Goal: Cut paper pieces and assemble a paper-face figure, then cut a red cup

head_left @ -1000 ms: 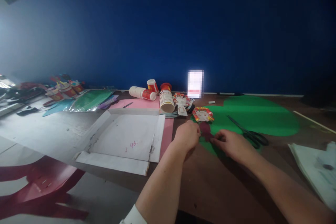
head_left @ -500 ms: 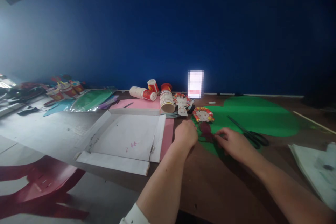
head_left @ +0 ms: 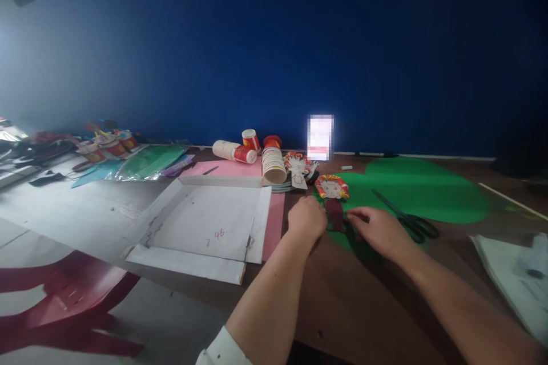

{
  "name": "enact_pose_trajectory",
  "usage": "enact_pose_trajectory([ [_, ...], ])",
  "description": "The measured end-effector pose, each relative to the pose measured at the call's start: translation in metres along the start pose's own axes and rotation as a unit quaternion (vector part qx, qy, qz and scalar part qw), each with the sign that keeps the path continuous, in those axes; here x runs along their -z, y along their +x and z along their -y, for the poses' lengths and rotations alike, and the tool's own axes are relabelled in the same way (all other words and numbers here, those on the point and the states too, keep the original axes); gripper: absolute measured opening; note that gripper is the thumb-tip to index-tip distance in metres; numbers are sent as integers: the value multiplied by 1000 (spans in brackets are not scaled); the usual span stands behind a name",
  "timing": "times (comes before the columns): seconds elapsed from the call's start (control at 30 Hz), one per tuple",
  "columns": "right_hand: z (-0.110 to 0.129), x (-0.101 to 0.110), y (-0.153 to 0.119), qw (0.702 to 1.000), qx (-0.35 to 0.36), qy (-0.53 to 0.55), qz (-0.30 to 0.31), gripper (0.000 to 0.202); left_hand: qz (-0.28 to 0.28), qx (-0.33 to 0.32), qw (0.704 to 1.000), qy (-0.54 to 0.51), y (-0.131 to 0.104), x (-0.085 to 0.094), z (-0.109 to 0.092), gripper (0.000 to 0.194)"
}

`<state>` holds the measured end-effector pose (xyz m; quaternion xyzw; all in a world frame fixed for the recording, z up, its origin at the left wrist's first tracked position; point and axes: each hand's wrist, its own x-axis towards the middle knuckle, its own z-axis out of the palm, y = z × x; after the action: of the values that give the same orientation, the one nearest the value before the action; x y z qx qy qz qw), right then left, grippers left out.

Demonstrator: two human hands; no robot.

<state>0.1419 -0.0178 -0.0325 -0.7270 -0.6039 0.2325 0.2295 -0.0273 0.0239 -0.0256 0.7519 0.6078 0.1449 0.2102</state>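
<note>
A dark maroon cut-out piece (head_left: 335,212) lies over the edge of a green sheet (head_left: 432,191), directly below a paper cut-out (head_left: 331,187) with a red-and-yellow rim and a drawn face. At the maroon piece's left side is my left hand (head_left: 307,219), its fingers curled; whatever they grip is hidden. My right hand (head_left: 379,231) comes from the other side, thumb and forefinger pinched close to the piece's right edge. Anything between those fingertips is too small to make out. Dark scissors (head_left: 413,225) rest on the green sheet beyond my right hand.
Left of my hands lies a white box lid (head_left: 209,219) on pink paper (head_left: 274,234). Stacked paper cups (head_left: 274,165) and another figure cut-out (head_left: 298,170) are behind. A glowing blurred screen (head_left: 320,137) stands against the blue wall. A red chair (head_left: 72,296) is at lower left.
The maroon piece now sits straighter beneath the face cut-out. My left hand has shifted slightly right, and my right fingertips have moved up a little along the piece's edge.
</note>
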Motion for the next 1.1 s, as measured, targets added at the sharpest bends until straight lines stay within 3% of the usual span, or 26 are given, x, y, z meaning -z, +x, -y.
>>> enact_pose_trajectory([
  [0.27,9,7,-3,999,-19,39,26,22,13,19,1000,-13,3,-2,1,25],
  [0.4,9,1,-5,998,-28,49,26,19,32,18,999,-11,2,1,-1,23],
  [0.57,0,-9,-3,1000,17,17,-1,17,38,20,999,-2,-1,5,-5,23],
  [0.7,-5,-9,1,995,-4,89,38,15,22,22,999,-11,-1,4,-5,25],
  [0.87,-15,4,7,991,-20,125,44,18,9,26,1000,-13,0,2,-2,25],
  [1.0,-28,23,12,991,-43,124,-2,26,8,25,1000,-14,0,2,-2,25],
  [1.1,-39,42,14,995,-69,52,-48,24,2,23,1000,-9,0,2,-2,25],
])
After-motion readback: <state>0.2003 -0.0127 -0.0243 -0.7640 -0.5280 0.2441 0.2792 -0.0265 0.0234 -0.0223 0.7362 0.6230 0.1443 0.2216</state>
